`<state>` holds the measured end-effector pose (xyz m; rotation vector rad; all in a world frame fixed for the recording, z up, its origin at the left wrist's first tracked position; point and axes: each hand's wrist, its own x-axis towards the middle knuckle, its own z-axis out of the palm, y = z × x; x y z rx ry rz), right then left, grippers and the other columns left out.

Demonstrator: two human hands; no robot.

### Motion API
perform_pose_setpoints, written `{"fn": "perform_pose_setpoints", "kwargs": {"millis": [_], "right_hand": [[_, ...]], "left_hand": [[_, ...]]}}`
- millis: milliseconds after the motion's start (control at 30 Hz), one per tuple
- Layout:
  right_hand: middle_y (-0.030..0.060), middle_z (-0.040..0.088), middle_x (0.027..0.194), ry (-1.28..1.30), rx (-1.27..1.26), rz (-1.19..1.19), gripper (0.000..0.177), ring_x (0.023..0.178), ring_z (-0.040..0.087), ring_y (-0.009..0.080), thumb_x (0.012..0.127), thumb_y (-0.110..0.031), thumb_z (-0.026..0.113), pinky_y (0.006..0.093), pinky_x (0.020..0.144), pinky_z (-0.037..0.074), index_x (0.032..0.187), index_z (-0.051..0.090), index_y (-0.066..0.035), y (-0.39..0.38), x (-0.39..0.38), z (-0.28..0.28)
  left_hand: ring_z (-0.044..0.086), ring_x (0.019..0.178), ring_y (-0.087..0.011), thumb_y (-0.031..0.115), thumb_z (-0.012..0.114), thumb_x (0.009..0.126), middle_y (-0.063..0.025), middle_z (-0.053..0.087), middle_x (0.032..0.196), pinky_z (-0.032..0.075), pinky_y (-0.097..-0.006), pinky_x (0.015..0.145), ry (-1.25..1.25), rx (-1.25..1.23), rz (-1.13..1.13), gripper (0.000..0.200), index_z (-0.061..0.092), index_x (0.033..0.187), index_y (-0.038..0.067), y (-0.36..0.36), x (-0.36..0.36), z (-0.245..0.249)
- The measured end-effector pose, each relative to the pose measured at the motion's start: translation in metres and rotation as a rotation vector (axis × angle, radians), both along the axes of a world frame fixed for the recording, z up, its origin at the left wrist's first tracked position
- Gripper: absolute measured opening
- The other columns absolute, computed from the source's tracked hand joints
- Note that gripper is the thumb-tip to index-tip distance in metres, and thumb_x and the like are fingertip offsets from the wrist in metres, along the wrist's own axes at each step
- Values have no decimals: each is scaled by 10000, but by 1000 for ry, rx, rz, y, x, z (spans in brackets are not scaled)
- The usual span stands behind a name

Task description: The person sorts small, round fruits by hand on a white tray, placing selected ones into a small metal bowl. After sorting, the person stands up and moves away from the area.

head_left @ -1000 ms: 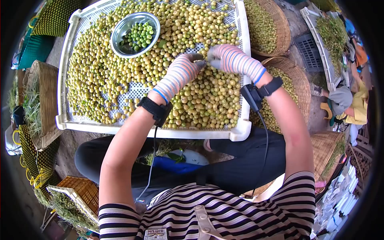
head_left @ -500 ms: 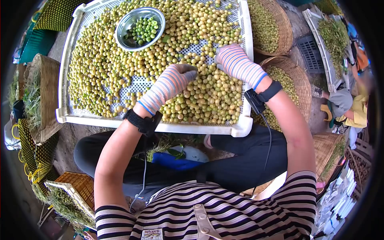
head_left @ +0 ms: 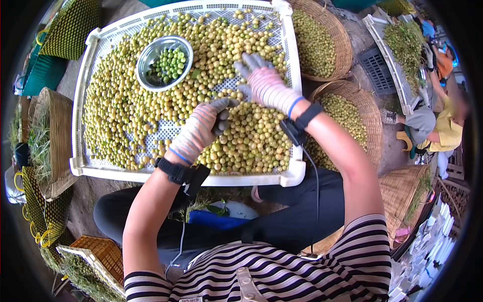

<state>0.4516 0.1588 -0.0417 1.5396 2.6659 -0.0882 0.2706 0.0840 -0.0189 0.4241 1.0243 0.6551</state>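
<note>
A white perforated plastic tray lies before me, spread with small round yellow-green fruits. On them rests a steel bowl holding greener fruits. My right hand, in a striped glove with grey fingertips, reaches flat over the fruits right of the bowl, its fingers spread. Below and to its left, my left hand is gloved alike. Its fingers curl inward above the fruits, and whatever they may hold is hidden.
Two round woven baskets of fruits, an upper basket and a lower basket, stand right of the tray. Beyond are a dark crate and a person in yellow. A tall basket with grass stands left. Cables hang from both wrist straps.
My right hand has gone from a closed pinch at the tray's right side to spread fingers farther left. My left hand's fingers have curled more. The view has shifted slightly.
</note>
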Motion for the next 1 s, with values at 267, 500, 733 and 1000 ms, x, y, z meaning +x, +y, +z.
{"fn": "perform_pose_setpoints", "kwargs": {"millis": [267, 500, 733, 1000], "right_hand": [[137, 633, 1001, 158, -242, -78, 225, 943, 616, 288, 828, -223, 522, 407, 836, 487, 985, 662, -144, 8, 24, 45], [131, 671, 896, -38, -99, -161, 165, 845, 654, 275, 776, -168, 585, 408, 739, 512, 883, 699, -115, 72, 58, 22], [147, 678, 897, -212, -182, -283, 210, 794, 670, 256, 776, -188, 593, 394, 700, 528, 907, 692, -58, 76, 42, 32], [101, 669, 862, 300, -436, 48, 199, 784, 636, 227, 792, -212, 640, 332, 721, 503, 915, 679, -62, 39, 21, 34]], "left_hand": [[346, 512, -44, 228, 468, 934, 77, 387, 614, 264, -178, 458, 33, 18, -3, 270, 599, 1054, 25, 3, -16, 13], [382, 490, -51, 235, 480, 934, 70, 414, 596, 296, -177, 446, 7, 28, -53, 257, 610, 1023, 32, 2, -9, 13], [475, 549, -71, 278, 465, 942, 29, 518, 660, 333, -190, 439, -38, -23, -41, 306, 583, 1043, 15, 6, -2, -3], [552, 669, -131, 391, 416, 951, -49, 609, 853, 385, -189, 486, -161, -142, 138, 391, 552, 1024, 32, 16, 13, -13]]}}
